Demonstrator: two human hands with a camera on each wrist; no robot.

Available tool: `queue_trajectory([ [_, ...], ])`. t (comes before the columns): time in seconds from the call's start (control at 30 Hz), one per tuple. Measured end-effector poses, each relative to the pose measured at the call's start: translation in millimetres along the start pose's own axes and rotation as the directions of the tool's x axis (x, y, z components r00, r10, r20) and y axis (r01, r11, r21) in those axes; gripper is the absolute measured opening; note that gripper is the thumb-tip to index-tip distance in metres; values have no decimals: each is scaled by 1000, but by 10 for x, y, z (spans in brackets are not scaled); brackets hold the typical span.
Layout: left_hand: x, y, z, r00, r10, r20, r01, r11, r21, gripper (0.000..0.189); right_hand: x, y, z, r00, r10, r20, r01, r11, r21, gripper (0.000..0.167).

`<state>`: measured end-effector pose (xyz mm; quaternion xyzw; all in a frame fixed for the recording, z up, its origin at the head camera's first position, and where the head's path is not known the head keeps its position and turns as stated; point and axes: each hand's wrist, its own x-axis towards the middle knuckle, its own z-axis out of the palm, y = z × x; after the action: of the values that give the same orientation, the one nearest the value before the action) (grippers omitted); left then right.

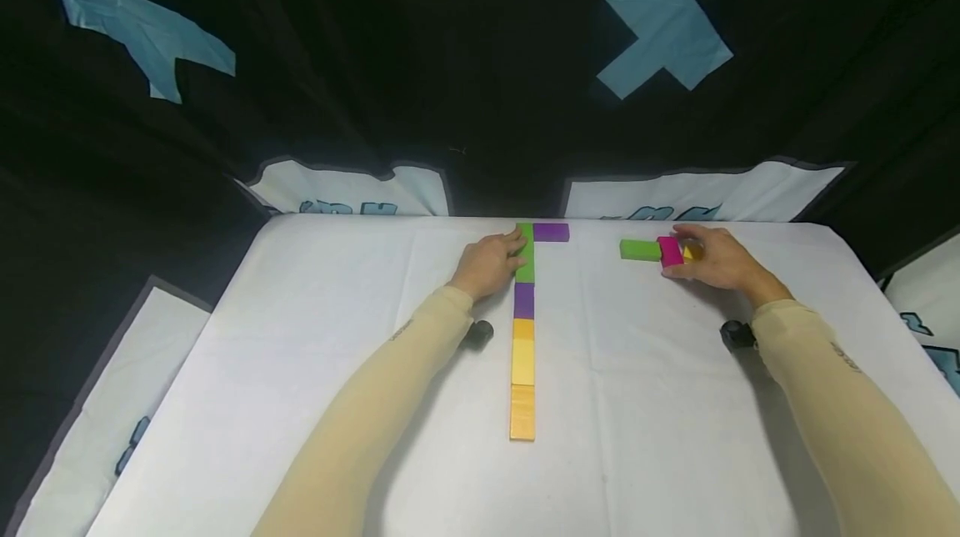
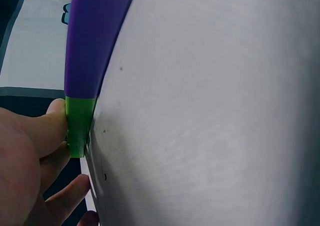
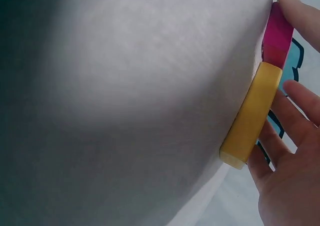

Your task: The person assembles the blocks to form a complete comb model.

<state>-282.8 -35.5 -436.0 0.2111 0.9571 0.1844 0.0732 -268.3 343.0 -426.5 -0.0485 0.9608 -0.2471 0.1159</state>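
In the head view my left hand (image 1: 487, 264) touches the left side of a green block (image 1: 526, 253) with thumb and fingertips. That block tops a column with a purple block (image 1: 523, 301), a yellow block (image 1: 522, 353) and a natural-wood block (image 1: 522, 413) below it. Another purple block (image 1: 551, 233) extends rightward from its upper end. My right hand (image 1: 714, 260) pinches a magenta block (image 1: 670, 251) between thumb and finger. Left of it lies a second green block (image 1: 640, 250); a yellow block (image 3: 252, 113) meets its other end, under the palm.
The blocks lie on a table with a white cloth (image 1: 337, 270). Behind its far edge hangs a black curtain (image 1: 480, 103) with blue patches (image 1: 667, 20). A dark wrist camera (image 1: 478, 334) sits by the left wrist, another (image 1: 737, 334) by the right.
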Motion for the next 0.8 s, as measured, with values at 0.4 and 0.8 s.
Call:
queue_trajectory([
  [0.4, -12, 0, -14, 1000, 0, -4, 0, 1000, 1, 49, -6, -34, -4, 1000, 7, 0, -7, 1000, -5, 90],
  [0.8, -15, 11, -3, 1000, 7, -2, -7, 1000, 13, 50, -45, -37, -17, 995, 85, -45, -83, 995, 54, 91],
])
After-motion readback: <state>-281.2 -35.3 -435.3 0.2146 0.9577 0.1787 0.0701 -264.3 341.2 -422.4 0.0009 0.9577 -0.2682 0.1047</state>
